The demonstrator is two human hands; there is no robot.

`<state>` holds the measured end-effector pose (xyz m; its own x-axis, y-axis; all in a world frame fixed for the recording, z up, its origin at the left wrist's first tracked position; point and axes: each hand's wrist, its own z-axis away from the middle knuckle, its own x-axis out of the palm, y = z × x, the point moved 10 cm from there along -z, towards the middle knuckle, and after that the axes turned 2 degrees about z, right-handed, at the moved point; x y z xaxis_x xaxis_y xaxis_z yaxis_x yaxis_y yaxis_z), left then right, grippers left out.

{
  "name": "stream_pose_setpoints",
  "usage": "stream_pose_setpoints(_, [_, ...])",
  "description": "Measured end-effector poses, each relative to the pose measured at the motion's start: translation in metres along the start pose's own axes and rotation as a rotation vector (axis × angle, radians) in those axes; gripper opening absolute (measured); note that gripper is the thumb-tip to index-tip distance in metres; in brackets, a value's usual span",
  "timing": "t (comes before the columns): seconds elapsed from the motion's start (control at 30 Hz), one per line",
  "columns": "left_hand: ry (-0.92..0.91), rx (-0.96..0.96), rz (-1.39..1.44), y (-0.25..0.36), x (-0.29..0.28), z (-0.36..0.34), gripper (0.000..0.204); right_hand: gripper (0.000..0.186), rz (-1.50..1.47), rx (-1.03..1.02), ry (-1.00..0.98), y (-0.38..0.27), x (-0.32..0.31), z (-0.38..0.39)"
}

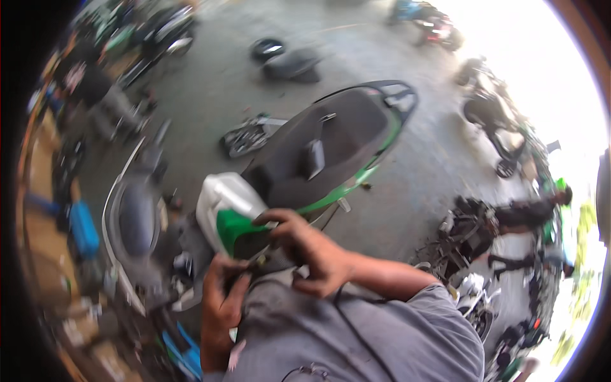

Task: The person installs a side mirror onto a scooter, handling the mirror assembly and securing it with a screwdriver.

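My left hand (224, 296) is closed near my grey shirt, with a small, slim metal part (259, 260) at its fingertips; the blur hides exactly what it is. My right hand (312, 258) is just to the right and higher, fingers curled above that part; I cannot make out whether it grips anything. A dark cable (347, 315) runs down from around my right hand across my shirt. Just beyond my hands is a green and white scooter, with a front panel (226, 223) and a long dark seat (340, 146) that carries a dark, flat object (315, 159).
Another scooter (137, 223) stands close on my left, a partly dismantled one (464, 226) on my right. Loose parts (251, 137) and a dark seat (293, 63) lie on the floor (414, 165). People (95, 89) (528, 213) are at both sides among more scooters.
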<state>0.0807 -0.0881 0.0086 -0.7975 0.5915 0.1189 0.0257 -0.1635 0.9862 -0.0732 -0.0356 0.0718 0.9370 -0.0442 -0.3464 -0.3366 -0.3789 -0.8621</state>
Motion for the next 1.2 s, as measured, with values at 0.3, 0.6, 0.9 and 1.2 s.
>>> stream_pose_setpoints(0.3, [-0.312, -0.122, -0.033, -0.039, 0.024, -0.031, 0.019, 0.019, 0.231, 0.258, 0.124, 0.017, -0.006, 0.036])
stream_pose_setpoints(0.6, [-0.119, -0.226, 0.124, -0.063, 0.006, -0.042, 0.033, 0.025, 0.173, -0.050, 0.228, -0.019, 0.000, 0.035])
stream_pose_setpoints(0.9, [-0.032, -0.152, -0.066, -0.040, 0.004, -0.058, 0.036, 0.035, 0.273, 0.389, 0.073, 0.040, -0.002, 0.008])
stream_pose_setpoints(1.2, [-0.077, -0.157, -0.059, -0.052, 0.026, -0.074, 0.028, 0.015, 0.233, 0.250, -0.095, 0.073, -0.022, -0.029])
